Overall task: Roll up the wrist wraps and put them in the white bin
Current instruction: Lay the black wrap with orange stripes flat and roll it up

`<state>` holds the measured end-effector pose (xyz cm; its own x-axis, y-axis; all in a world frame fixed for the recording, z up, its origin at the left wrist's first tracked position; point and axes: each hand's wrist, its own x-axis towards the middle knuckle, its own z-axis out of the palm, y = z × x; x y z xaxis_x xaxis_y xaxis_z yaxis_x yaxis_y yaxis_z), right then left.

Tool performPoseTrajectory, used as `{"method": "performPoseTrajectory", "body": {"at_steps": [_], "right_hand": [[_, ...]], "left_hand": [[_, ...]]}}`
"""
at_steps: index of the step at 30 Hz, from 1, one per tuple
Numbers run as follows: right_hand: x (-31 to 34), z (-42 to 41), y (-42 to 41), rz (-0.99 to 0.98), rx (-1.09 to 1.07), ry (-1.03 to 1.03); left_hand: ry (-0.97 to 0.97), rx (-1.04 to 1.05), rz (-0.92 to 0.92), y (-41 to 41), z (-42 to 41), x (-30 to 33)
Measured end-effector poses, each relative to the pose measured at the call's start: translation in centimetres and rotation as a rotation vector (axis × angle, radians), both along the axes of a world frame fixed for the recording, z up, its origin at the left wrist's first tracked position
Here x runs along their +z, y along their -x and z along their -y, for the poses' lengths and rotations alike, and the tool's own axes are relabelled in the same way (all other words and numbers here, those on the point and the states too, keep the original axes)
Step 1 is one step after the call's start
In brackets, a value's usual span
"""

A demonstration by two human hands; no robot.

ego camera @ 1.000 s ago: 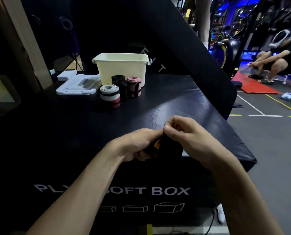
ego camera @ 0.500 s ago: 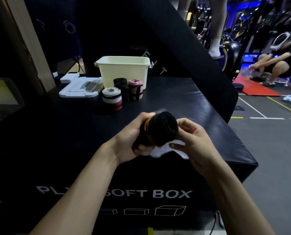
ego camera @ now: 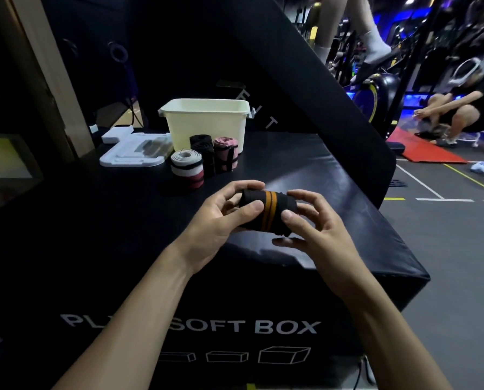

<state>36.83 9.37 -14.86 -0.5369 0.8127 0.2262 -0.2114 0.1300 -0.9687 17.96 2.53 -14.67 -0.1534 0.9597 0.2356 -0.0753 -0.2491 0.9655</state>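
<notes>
A rolled black wrist wrap with two orange stripes [ego camera: 269, 211] lies sideways between my hands above the black soft box [ego camera: 333, 220]. My left hand [ego camera: 221, 218] grips its left end with thumb and fingers. My right hand [ego camera: 311, 226] pinches its right end. Farther back stand three rolled wraps: a white and red one [ego camera: 186, 168], a black one [ego camera: 205, 153] and a pink one [ego camera: 226, 153]. Behind them stands the white bin [ego camera: 205, 122].
A white lid or tray [ego camera: 135, 150] lies left of the bin. A slanted black pad [ego camera: 305, 88] rises behind the box. The box's right edge drops to the gym floor, where a person squats [ego camera: 460, 108] near a red mat.
The roll turned from end-on to sideways, so its orange stripes face me. Both hands lifted it slightly forward over the box top.
</notes>
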Motion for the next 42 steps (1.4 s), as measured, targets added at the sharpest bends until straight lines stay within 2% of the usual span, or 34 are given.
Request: {"method": "performPoseTrajectory", "body": {"at_steps": [4,9,13,17,22,25,29,35,42], "right_hand": [[-0.2,-0.4,-0.3,0.036,0.02,-0.089],[-0.7,-0.6,0.0,0.178,-0.021,-0.308],[-0.8,-0.3,0.7,0.038,0.012,-0.117],[-0.9,-0.5,1.5,-0.015,-0.117,-0.156],[-0.9,-0.5,2.3,0.018,-0.144,-0.294],[-1.2,-0.4,3.4,0.051,-0.144,-0.269],[-1.6,-0.8,5.3,0.224,-0.223,-0.378],[-1.4,-3.9,8.9,0.296,-0.224,-0.422],[0.6,-10.8,15.7,0.38,-0.221,-0.541]], "left_hand": [[-0.039,0.018,-0.153,0.6,0.4,-0.1],[-0.04,0.065,-0.343,1.0,0.7,-0.3],[-0.075,0.085,-0.415,1.6,0.9,-0.3],[-0.012,0.068,-0.403,2.4,1.2,0.1],[0.05,0.082,-0.541,3.3,1.0,-0.4],[0.022,0.192,-0.55,3.3,0.7,-1.0],[0.002,0.39,-0.638,3.4,0.3,-1.5],[0.036,0.43,-0.705,6.9,-0.4,-2.1],[0.067,0.567,-0.699,11.6,-1.5,-2.9]]}}
